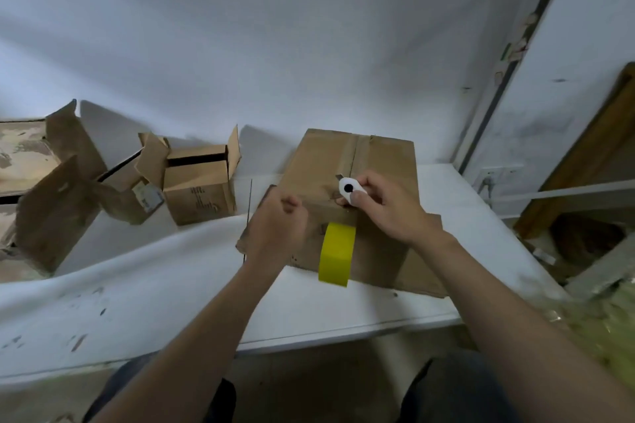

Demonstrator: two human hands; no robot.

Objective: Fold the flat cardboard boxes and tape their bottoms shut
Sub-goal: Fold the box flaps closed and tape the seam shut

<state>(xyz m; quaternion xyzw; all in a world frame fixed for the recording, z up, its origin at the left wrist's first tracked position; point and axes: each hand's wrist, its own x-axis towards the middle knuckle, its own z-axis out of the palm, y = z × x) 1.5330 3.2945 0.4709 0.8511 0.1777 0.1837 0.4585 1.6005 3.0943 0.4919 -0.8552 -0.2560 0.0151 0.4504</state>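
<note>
The cardboard box (381, 165) has its seam running away from the person. The right grip (388, 213) grasps a white cutter (348, 189) with its blade aimed far-left; the left grip (280, 221) is clenched on nothing visible. The small box (201, 192) has unreadable print.

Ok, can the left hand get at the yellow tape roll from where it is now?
Probably yes. The left hand sits curled just left of the yellow tape roll, which hangs against the box's near side, with nothing between them. The right hand is occupied gripping the white cutter.
</note>
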